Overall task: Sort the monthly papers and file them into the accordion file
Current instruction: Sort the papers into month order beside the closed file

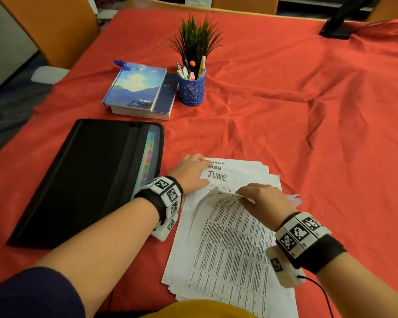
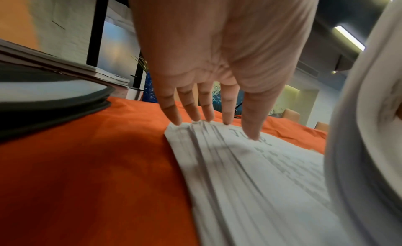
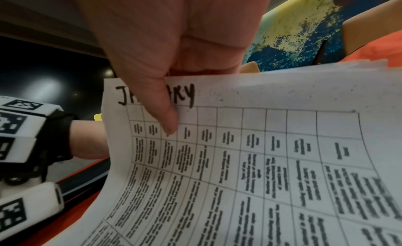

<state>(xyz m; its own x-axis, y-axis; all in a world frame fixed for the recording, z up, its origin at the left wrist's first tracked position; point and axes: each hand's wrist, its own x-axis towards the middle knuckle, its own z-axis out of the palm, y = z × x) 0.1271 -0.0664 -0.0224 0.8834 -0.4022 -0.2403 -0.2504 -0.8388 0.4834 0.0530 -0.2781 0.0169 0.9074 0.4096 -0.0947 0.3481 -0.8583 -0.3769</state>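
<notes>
A stack of printed papers (image 1: 241, 177) lies on the red cloth, with a sheet headed "JUNE" showing near its top. My left hand (image 1: 194, 171) presses straight fingers on the stack's (image 2: 250, 181) far left corner, and the fingertips (image 2: 252, 133) touch the paper. My right hand (image 1: 246, 197) pinches the top edge of a table-printed sheet (image 1: 230, 237) and curls it up off the stack. In the right wrist view the thumb (image 3: 167, 115) covers part of that sheet's (image 3: 261, 163) heading, which starts with J and ends in RY. The black accordion file (image 1: 90, 180) lies left of the papers, coloured tabs showing at its open edge.
Behind the file sit two stacked books (image 1: 140, 90), a blue pen cup (image 1: 191, 88) and a small green plant (image 1: 197, 40). The red cloth (image 1: 308, 111) spreads wide to the right. A black stand (image 1: 338, 26) is at the far right corner. Orange chairs (image 1: 55, 31) stand beyond the table.
</notes>
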